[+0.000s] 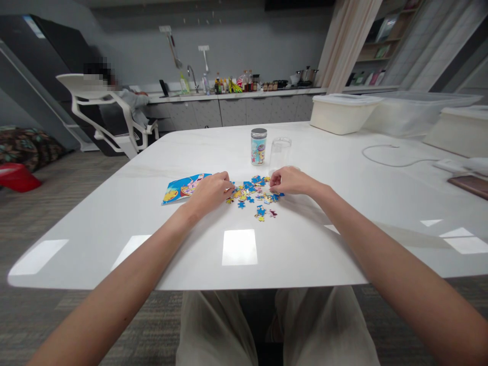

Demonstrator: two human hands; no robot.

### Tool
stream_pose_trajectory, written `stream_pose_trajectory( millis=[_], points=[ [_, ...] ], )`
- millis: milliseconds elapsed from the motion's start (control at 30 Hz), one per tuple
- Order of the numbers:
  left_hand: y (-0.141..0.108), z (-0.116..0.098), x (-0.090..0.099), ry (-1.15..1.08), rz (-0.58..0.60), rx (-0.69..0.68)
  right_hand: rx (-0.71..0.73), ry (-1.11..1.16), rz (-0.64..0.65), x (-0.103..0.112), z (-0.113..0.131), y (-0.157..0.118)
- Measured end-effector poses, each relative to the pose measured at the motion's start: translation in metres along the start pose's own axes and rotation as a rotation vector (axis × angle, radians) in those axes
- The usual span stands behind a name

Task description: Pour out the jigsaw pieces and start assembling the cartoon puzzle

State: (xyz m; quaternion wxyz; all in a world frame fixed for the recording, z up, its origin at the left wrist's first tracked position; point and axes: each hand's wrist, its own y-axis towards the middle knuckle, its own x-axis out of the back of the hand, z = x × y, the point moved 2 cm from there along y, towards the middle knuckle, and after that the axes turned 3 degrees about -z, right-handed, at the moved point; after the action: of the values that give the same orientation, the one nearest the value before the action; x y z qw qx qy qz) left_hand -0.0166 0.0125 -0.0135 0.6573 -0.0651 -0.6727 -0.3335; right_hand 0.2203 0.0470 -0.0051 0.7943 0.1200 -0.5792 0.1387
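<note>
**Jigsaw pieces (249,187) positioned between two hands on a white table (305,264)**

Nearest the viewer, light trousers (213,325) show below the table's front edge. Both forearms extend inward over the tabletop.

A small cluster (261,212) of blue and yellow pieces lies on the near side of the main group, with a dark reddish piece (273,213) just to its right. The main group lies loosely spread beyond these, between the hands.

Left hand (216,187): fingers curled, fingertips at the group's left edge. Whether a piece is gripped cannot be determined. A blue picture sheet (181,189) lies beside this hand and is partly hidden by it.

Right hand (288,180): thumb and fingertips nearly together at the group's right edge. Any piece between them cannot be confirmed.

Beyond the pieces, a printed canister (258,148) with a metallic lid stands upright; a transparent container (281,151) stands just to its right. A white lidded bin (343,116) is located at the table's far right.

In the background, a person (133,104) sits near a kitchen counter (236,95).
</note>
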Motion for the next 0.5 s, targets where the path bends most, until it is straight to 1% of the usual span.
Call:
stream_pose_trajectory(
  millis=[167,267,333,400,500],
  points=[
    [-0.001,0.001,-0.002,-0.112,0.008,-0.001,0.003,0.116,-0.042,0.001,0.003,0.000],
    [-0.001,-0.001,-0.003,-0.125,0.014,-0.036,0.021,0.241,-0.076,0.000,0.007,0.001],
    [-0.001,-0.003,-0.004,-0.120,0.007,-0.059,0.047,0.418,-0.073,-0.004,0.011,0.001],
    [0.000,-0.005,-0.004,-0.138,-0.027,-0.059,0.068,0.641,-0.044,-0.009,0.017,0.001],
    [0.001,-0.008,-0.003,-0.245,-0.094,-0.039,0.067,0.888,0.001,-0.016,0.027,-0.002]
  ],
)
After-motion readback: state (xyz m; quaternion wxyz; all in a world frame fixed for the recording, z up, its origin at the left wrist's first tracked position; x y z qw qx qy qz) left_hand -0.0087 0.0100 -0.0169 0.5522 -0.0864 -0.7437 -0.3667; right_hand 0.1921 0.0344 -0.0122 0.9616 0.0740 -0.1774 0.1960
